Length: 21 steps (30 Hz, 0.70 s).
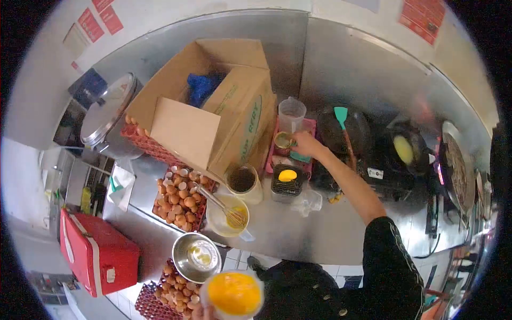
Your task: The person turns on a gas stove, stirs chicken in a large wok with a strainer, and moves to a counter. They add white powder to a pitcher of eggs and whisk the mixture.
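Observation:
At the bottom edge, my left hand (201, 312) grips a pale tub (260, 305) filled with bright yellow-orange egg (234, 293). My right arm stretches over the counter, and my right hand (306, 144) is at a small round jar (282, 140) in a pink tray (311, 126). Its fingers are drawn together by the jar's rim; what they hold is hidden. A clear measuring jug (292, 109) stands behind the jar. Nearer me, a black container (286, 191) has a yellow spoon-like piece (288, 175) on top. A whisk (234, 216) rests in a white jug (216, 226).
Egg trays hold many cracked shells (178, 200). A steel bowl (184, 258) sits near the tub. An open cardboard box (240, 117) fills the back left. Right are a green spatula (341, 114), a pan with yellow food (404, 149) and a large round griddle (457, 170). A red cooler (101, 250) stands left.

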### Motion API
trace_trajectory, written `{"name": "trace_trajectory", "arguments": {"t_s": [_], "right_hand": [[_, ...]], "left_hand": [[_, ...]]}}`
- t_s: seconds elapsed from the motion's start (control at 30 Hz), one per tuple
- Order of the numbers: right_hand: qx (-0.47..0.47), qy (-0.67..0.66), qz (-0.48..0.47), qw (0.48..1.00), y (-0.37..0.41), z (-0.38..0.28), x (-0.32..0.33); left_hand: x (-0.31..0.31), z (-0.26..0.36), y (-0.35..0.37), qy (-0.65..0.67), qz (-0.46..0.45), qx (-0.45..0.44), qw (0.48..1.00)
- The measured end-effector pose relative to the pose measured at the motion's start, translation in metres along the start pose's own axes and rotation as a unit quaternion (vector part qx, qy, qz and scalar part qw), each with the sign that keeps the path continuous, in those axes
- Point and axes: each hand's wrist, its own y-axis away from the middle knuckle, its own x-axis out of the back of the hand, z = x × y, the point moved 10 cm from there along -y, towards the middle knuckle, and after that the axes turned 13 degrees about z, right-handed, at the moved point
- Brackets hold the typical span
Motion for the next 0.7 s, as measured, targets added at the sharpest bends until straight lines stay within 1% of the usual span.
{"name": "trace_trajectory", "arguments": {"t_s": [0.03,0.07,0.1,0.13,0.17,0.2,0.23,0.27,0.3,0.33,0.37,0.4,0.47,0.53,0.6,0.63,0.67,0.7], "right_hand": [[-0.006,0.003,-0.026,1.000,-0.004,0.004,-0.013],[-0.013,0.008,-0.052,0.999,-0.007,0.010,-0.026],[-0.008,0.005,-0.058,0.998,-0.008,0.020,-0.042],[0.022,0.019,-0.058,0.998,-0.010,0.031,-0.059],[0.051,0.033,-0.056,0.997,-0.010,0.038,-0.068],[0.053,0.031,-0.060,0.996,-0.010,0.036,-0.065],[0.028,0.023,-0.074,0.997,-0.012,0.035,-0.059],[0.000,0.015,-0.089,0.996,-0.011,0.039,-0.058],[-0.002,0.012,-0.089,0.996,-0.011,0.036,-0.056],[0.016,0.012,-0.081,0.997,-0.014,0.035,-0.052],[0.033,0.012,-0.074,0.997,-0.015,0.033,-0.049],[0.031,0.012,-0.073,0.997,-0.015,0.034,-0.047],[0.025,0.042,-0.081,0.995,-0.018,0.032,-0.041],[0.027,0.043,-0.070,0.996,-0.022,0.022,-0.028],[0.031,0.043,-0.061,0.997,-0.022,0.021,-0.025],[0.063,0.035,-0.026,0.997,-0.024,0.014,-0.020],[0.096,0.028,0.009,0.995,-0.025,0.008,-0.015],[0.095,0.028,0.008,0.995,-0.027,0.009,-0.016]], "left_hand": [[-0.011,-0.031,0.020,0.083,0.008,0.106,0.991],[-0.021,-0.056,0.028,0.061,-0.042,0.108,0.991],[-0.031,-0.073,0.040,0.002,-0.093,0.120,0.988],[-0.042,-0.084,0.053,-0.054,-0.144,0.131,0.979],[-0.061,-0.067,0.062,-0.023,-0.110,0.110,0.988],[-0.085,-0.043,0.072,0.006,-0.075,0.088,0.993],[-0.104,-0.036,0.081,0.019,-0.086,0.126,0.988],[-0.119,-0.030,0.086,0.017,-0.085,0.126,0.988],[-0.137,-0.023,0.091,-0.002,-0.116,0.108,0.987],[-0.152,-0.019,0.094,-0.018,-0.149,0.087,0.985],[-0.163,-0.028,0.091,-0.065,-0.174,0.033,0.982],[-0.167,-0.041,0.091,-0.066,-0.176,0.032,0.982],[-0.190,-0.053,0.095,-0.110,-0.212,0.064,0.969],[-0.214,-0.057,0.097,-0.102,-0.228,0.066,0.966],[-0.237,-0.055,0.098,-0.114,-0.250,0.011,0.961],[-0.248,-0.056,0.103,-0.080,-0.246,0.072,0.963],[-0.254,-0.057,0.104,-0.081,-0.247,0.072,0.963],[-0.262,-0.062,0.104,-0.075,-0.259,0.073,0.960]]}}
